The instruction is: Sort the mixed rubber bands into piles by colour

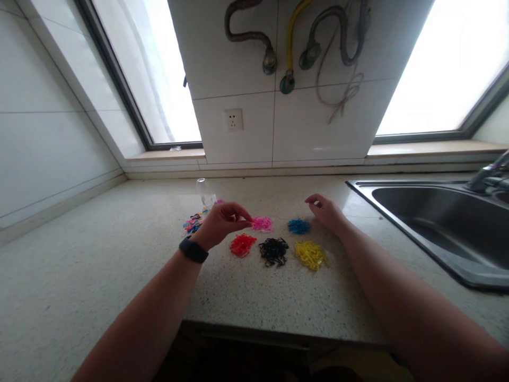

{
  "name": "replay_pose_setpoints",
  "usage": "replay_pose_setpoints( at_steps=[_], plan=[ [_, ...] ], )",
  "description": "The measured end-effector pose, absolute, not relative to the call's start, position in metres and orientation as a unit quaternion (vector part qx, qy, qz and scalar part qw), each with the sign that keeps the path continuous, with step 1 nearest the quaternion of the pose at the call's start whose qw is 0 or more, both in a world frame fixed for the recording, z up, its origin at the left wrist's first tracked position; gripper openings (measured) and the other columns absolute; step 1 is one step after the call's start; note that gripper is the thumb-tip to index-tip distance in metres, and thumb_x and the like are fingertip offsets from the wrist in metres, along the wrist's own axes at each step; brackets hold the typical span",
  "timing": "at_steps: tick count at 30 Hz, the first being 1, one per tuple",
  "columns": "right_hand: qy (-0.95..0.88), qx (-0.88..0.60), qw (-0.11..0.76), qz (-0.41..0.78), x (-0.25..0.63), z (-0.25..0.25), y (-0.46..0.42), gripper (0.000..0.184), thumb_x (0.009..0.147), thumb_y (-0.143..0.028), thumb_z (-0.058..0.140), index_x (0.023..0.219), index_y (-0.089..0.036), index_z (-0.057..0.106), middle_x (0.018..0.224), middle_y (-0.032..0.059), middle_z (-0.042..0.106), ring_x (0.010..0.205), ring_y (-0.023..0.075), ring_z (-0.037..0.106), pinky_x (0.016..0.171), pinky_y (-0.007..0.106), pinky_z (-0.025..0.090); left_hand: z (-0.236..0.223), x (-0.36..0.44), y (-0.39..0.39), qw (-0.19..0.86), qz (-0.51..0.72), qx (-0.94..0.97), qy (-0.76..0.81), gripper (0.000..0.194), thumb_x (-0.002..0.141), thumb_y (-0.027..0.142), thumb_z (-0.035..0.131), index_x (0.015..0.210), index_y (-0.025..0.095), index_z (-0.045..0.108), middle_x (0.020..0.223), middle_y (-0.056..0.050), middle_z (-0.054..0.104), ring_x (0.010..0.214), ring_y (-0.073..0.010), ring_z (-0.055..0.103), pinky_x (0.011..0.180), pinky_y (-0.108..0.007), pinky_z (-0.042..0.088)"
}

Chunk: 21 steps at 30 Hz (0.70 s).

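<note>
My left hand, with a dark watch on its wrist, has thumb and forefinger pinched together at the edge of a pink pile of small rubber bands. A tiny reddish rubber band shows at the fingertips. Nearer to me lie a red pile, a black pile and a yellow pile. My right hand rests on the counter just beyond the blue pile, fingers loosely bent and apart, holding nothing. A mixed-colour pile is partly hidden behind my left hand.
A clear plastic container stands behind the mixed pile. On the right a steel sink is set into the speckled counter, whose front edge runs close to me. A wall socket and hose fittings are on the tiled wall.
</note>
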State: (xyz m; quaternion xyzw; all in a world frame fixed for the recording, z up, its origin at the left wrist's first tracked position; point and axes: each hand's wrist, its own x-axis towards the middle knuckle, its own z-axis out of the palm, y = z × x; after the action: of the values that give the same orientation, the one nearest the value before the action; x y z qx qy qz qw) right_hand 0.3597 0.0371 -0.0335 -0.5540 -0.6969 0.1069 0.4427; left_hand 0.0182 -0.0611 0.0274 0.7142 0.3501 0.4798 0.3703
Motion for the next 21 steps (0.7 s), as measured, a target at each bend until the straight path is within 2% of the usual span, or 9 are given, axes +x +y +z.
replay_pose_setpoints(
  at_steps=[9, 16, 21],
  plan=[
    [-0.703, -0.542, 0.45, 0.103, 0.3607, -0.0354, 0.0388, 0.019, 0.076, -0.025, 0.054, 0.086, -0.021, 0.069, 0.057, -0.0009, 0.056, 0.051, 0.0155, 0.049, 0.053, 0.029, 0.04, 0.0254, 0.0171, -0.0595, 0.382, 0.487, 0.707, 0.344, 0.022, 0.068, 0.029, 0.086, 0.078, 0.015, 0.072, 0.066, 0.0, 0.062, 0.058, -0.0069, 0.047, 0.054, -0.02, 0.041],
    [-0.704, -0.541, 0.449, 0.103, 0.3608, -0.0344, 0.0384, 0.019, 0.076, -0.027, 0.055, 0.086, -0.021, 0.07, 0.061, 0.0004, 0.059, 0.051, 0.0155, 0.05, 0.055, 0.029, 0.041, 0.025, 0.0154, -0.0589, 0.375, 0.474, 0.715, 0.353, 0.025, 0.069, 0.035, 0.085, 0.079, 0.015, 0.074, 0.068, -0.002, 0.065, 0.059, -0.0085, 0.051, 0.056, -0.023, 0.045],
    [-0.7, -0.549, 0.441, 0.116, 0.3611, -0.0356, 0.0389, 0.022, 0.076, -0.027, 0.054, 0.089, -0.02, 0.07, 0.059, -0.0006, 0.057, 0.05, 0.0152, 0.048, 0.055, 0.029, 0.041, 0.0252, 0.0145, -0.0592, 0.379, 0.468, 0.715, 0.354, 0.024, 0.069, 0.034, 0.085, 0.079, 0.015, 0.074, 0.066, -0.002, 0.064, 0.058, -0.0078, 0.05, 0.055, -0.022, 0.044]
  ],
)
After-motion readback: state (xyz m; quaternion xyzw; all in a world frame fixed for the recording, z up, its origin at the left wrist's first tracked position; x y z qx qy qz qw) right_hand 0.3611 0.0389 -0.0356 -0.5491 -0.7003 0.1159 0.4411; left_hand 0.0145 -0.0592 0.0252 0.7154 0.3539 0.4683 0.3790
